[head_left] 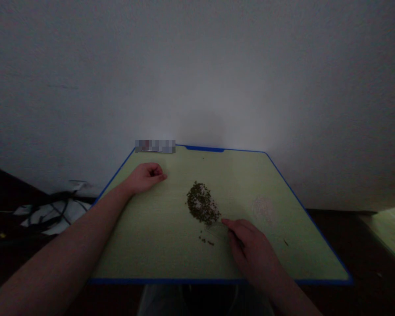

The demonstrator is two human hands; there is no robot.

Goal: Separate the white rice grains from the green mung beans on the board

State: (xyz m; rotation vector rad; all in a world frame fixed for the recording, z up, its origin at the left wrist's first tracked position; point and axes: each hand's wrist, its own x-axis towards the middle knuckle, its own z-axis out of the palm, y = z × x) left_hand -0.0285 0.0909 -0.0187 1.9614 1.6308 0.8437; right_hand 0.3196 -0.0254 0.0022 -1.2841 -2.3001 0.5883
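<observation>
A loose pile of small dark green-brown bits (199, 202), with paler grains among them, lies in the middle of the pale table (145, 245). My right hand (250, 243) is closed around a thin, see-through tool (217, 228) whose kind is too faint to make out. The tool's tip is at the pile's lower right edge. A few stray bits (206, 241) are scattered just below the pile. On the left part of the table rests my left hand (148, 176), its fingers loosely curled. It is apart from the pile, and nothing shows in it.
A patch of pale grains (263, 208) lies right of the pile, with a small dark sliver (285, 242) nearer the right edge. A blurred-out flat object (155, 146) sits at the back left corner. Behind is a wall (197, 79); black cables (52, 204) lie at left.
</observation>
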